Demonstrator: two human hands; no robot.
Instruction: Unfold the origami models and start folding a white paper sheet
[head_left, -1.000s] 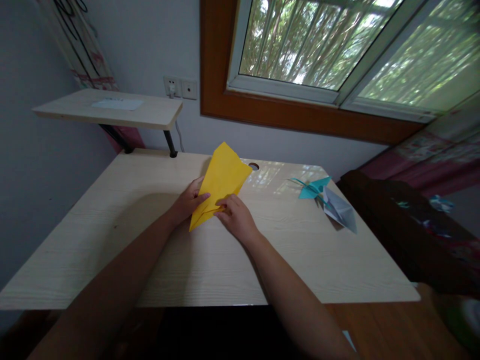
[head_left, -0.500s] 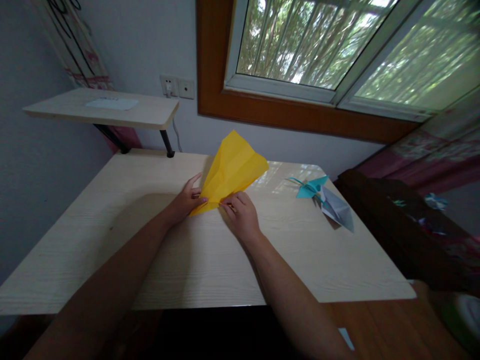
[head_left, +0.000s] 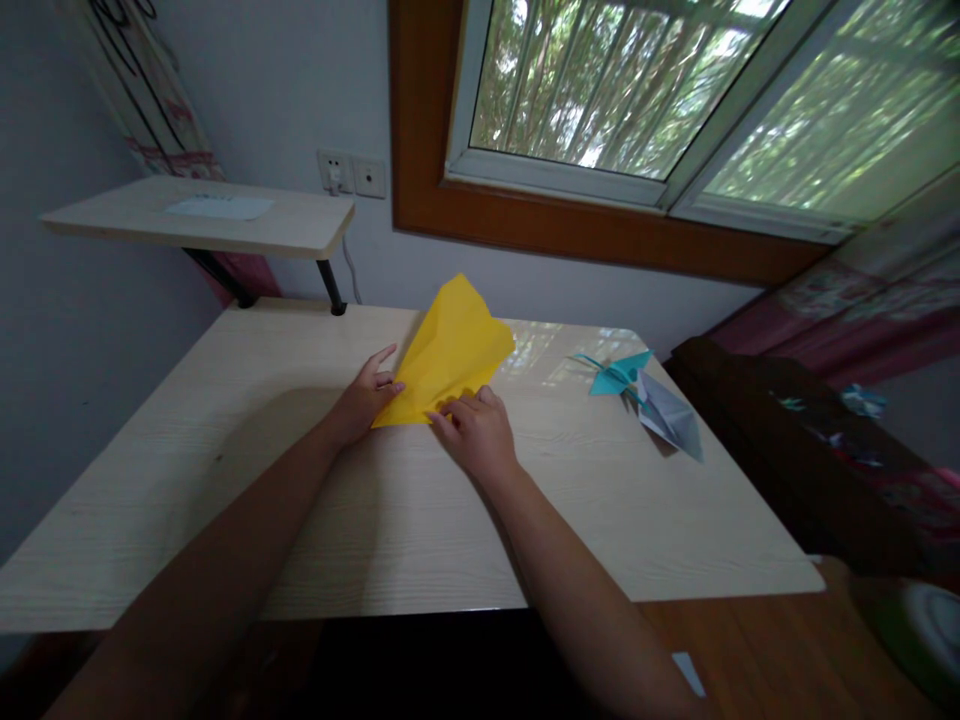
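A sheet of yellow paper [head_left: 454, 345] with crease marks rests on the pale wooden desk [head_left: 600, 510], its far part tilted up from the surface. At its left lower corner, my left hand [head_left: 364, 402] grips the edge, thumb on top and index finger stretched out. My right hand [head_left: 476, 428] pinches the near edge, with the fingers curled over the paper and the thumb by the rim. Where the fingers cover it, the fold along that edge is partly hidden.
A teal folded paper figure [head_left: 621, 374] and a grey-white one [head_left: 670, 415] lie touching at the desk's right side. A raised shelf [head_left: 292, 225] with a white paper [head_left: 219, 207] stands at the back left. Behind the desk is a window [head_left: 570, 110].
The yellow paper has come down lower and flatter towards the desk, its right corner shifting left. Both hands stay at the near edge, pressing lower on it.
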